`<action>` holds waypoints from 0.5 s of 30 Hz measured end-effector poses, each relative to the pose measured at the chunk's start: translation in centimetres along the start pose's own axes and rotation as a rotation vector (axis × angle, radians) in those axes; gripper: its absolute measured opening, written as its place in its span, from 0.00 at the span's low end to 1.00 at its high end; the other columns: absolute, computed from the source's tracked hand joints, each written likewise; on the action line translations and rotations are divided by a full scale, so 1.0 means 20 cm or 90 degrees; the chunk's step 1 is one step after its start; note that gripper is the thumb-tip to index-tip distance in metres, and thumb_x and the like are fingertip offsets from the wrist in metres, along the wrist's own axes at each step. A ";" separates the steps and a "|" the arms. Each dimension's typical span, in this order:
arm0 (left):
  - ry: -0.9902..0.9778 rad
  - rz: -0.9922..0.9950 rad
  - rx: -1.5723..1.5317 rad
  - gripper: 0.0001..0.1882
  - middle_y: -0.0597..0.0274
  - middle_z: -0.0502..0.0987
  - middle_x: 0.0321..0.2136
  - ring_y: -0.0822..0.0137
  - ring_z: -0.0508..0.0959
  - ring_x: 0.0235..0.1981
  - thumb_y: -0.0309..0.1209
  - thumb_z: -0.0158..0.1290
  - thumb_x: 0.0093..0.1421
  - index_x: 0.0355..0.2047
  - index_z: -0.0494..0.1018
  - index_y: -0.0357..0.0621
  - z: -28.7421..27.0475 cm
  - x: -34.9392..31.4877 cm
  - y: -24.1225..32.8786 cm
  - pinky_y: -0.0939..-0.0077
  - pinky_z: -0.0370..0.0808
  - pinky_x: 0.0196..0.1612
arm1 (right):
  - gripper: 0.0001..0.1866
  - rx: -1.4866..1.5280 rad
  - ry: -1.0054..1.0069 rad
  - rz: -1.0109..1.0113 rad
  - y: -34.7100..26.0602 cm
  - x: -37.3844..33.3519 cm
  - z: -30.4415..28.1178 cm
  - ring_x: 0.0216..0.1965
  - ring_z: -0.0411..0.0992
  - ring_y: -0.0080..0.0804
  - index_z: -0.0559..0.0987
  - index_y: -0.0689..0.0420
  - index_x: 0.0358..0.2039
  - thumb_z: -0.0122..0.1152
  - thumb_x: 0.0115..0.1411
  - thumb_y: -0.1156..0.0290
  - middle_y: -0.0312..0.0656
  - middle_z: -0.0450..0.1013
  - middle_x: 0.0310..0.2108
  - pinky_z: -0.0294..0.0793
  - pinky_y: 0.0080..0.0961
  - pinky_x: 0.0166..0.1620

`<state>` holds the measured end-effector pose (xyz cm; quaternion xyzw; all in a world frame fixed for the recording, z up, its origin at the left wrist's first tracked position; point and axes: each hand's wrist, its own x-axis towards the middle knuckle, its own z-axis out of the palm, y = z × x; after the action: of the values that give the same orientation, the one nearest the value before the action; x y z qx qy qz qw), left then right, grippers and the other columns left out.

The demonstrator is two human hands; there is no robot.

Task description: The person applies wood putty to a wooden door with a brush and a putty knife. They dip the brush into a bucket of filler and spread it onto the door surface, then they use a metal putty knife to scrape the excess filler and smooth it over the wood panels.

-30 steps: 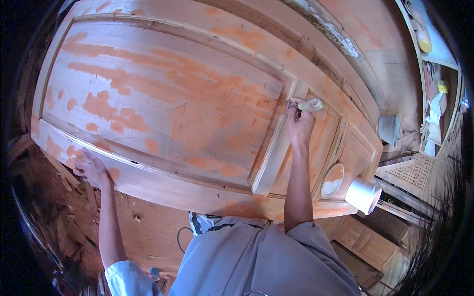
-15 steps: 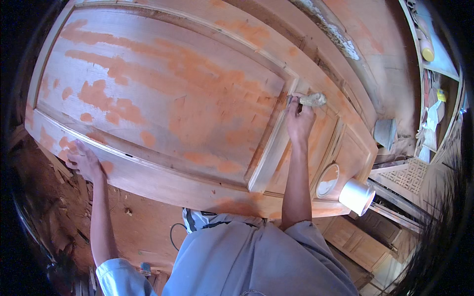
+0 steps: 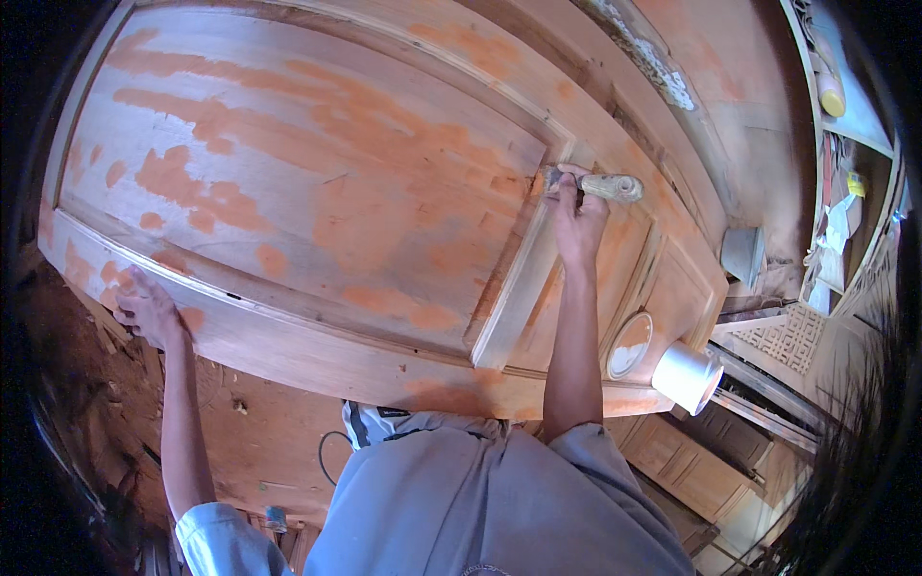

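Note:
A wooden panel door lies flat before me, with orange-brown patches spread over its large raised panel. In my right hand is a paintbrush, pinched near its ferrule. The handle points right and the bristles reach left, at the panel's right-hand moulding; whether they touch the wood I cannot tell. My left hand lies on the door's near edge at the left, fingers apart and holding nothing.
At the door's right end stand a white bucket and a round white lid with orange smears. A grey container sits beyond that end. Carved lattice lies farther right. Shelving rises at the right.
The paintbrush has turned in my right hand, and its bristle end now shows more at the left. The door sits slightly farther left in view. My left hand stays on the edge.

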<state>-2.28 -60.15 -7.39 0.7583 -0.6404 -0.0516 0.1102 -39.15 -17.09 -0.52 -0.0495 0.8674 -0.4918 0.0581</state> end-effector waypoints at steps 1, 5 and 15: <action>0.016 -0.003 0.006 0.49 0.40 0.42 0.68 0.37 0.56 0.64 0.71 0.32 0.59 0.67 0.48 0.45 0.01 0.00 0.01 0.42 0.61 0.60 | 0.08 -0.003 0.001 -0.001 0.01 0.00 -0.01 0.27 0.72 0.20 0.77 0.62 0.41 0.51 0.66 0.74 0.36 0.73 0.27 0.77 0.21 0.33; 0.015 -0.011 0.012 0.50 0.40 0.43 0.68 0.38 0.55 0.65 0.71 0.32 0.59 0.67 0.48 0.45 -0.01 -0.02 0.04 0.43 0.60 0.61 | 0.09 0.117 -0.024 0.027 0.10 0.00 -0.05 0.32 0.75 0.26 0.74 0.61 0.44 0.49 0.68 0.72 0.40 0.74 0.33 0.81 0.27 0.37; -0.073 -0.041 0.009 0.50 0.40 0.46 0.67 0.38 0.57 0.64 0.72 0.31 0.58 0.68 0.48 0.46 -0.05 -0.04 0.07 0.44 0.60 0.61 | 0.14 0.470 -0.001 0.177 0.20 -0.03 -0.15 0.39 0.76 0.34 0.73 0.56 0.49 0.54 0.66 0.67 0.46 0.75 0.40 0.79 0.36 0.46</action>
<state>-3.46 -59.48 -6.12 0.7753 -0.6210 -0.0941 0.0664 -39.16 -12.47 -2.32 0.0924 0.6303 -0.7582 0.1391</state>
